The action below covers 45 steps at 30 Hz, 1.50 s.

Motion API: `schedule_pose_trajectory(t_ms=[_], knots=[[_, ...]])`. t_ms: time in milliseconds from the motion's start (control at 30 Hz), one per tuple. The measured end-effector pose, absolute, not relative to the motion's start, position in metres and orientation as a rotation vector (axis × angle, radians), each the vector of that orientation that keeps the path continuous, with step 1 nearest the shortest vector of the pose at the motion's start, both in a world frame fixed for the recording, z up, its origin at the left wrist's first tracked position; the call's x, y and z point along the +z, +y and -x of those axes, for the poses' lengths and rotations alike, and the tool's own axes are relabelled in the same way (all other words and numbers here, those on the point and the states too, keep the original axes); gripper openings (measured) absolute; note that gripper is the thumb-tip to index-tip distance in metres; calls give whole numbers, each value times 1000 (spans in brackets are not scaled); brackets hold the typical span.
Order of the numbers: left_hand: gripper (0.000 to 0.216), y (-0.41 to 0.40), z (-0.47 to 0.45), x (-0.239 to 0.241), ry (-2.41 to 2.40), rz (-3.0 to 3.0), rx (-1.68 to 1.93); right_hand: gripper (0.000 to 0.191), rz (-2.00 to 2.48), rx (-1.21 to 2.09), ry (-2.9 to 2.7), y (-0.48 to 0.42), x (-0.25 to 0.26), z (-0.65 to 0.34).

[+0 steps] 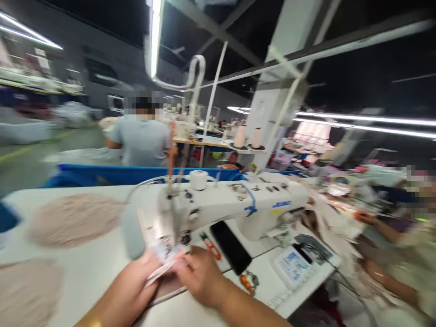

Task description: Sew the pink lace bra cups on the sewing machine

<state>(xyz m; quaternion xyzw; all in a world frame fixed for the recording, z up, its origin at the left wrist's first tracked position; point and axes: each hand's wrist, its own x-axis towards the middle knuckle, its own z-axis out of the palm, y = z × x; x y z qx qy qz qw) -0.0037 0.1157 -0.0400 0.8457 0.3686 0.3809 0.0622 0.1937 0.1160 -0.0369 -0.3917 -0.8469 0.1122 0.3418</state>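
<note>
Both hands are at the needle end of the white sewing machine. The left hand and the right hand hold a small pale piece of cloth between them. The fingers of each hand are closed on it, the left hand on its left edge and the right hand on its right edge. The picture is blurry, so I cannot tell if any stitches are on the cloth yet.

It looks like the sewing is only starting. The cloth sits just under the front of the machine, right above the fingertips, and it looks as if it needs to be lined up under the needle. I cannot see the needle itself.

To the left of the left hand, well apart on the table, lie two stacks of pinkish cloth pieces. They look like work waiting or work done; I cannot tell which.

Just past the right hand lie small red snips and a black phone. Farther to the right is a control box. A person in a grey shirt sits far behind the machine. Another person's arms are at the next place on the right.
</note>
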Motion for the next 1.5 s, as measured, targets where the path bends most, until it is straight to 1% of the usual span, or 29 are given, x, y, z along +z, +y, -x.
schedule_pose_trajectory(t_ms=[67, 167, 333, 567, 733, 867, 1033, 1233, 1400, 1500], knots=[[33, 107, 14, -35, 987, -2471, 916, 39, 980, 465, -2077, 106, -38, -196], [23, 107, 17, -36, 1153, -2321, 754, 39, 962, 645, -1954, 105, -47, -200], [22, 109, 17, -44, 1253, -2174, 667, 40, 979, 702, -1889, 104, -63, -205], [31, 107, 19, -46, 1213, -2021, 682, 42, 1008, 707, -1850, 100, -65, -205], [30, 102, 13, -44, 1132, -1968, 769, 43, 1052, 722, -1823, 94, -60, -202], [28, 100, 11, -41, 1160, -1979, 823, 47, 1065, 718, -1819, 95, -59, -204], [42, 98, 11, -38, 1124, -1922, 845, 47, 1044, 715, -1835, 96, -59, -205], [51, 97, 14, -43, 1044, -1773, 933, 45, 1016, 735, -1855, 95, -63, -204], [41, 96, 14, -47, 961, -1779, 980, 39, 977, 726, -1915, 97, -62, -209], [38, 93, 14, -50, 980, -1950, 979, 33, 876, 572, -2092, 97, -54, -214]])
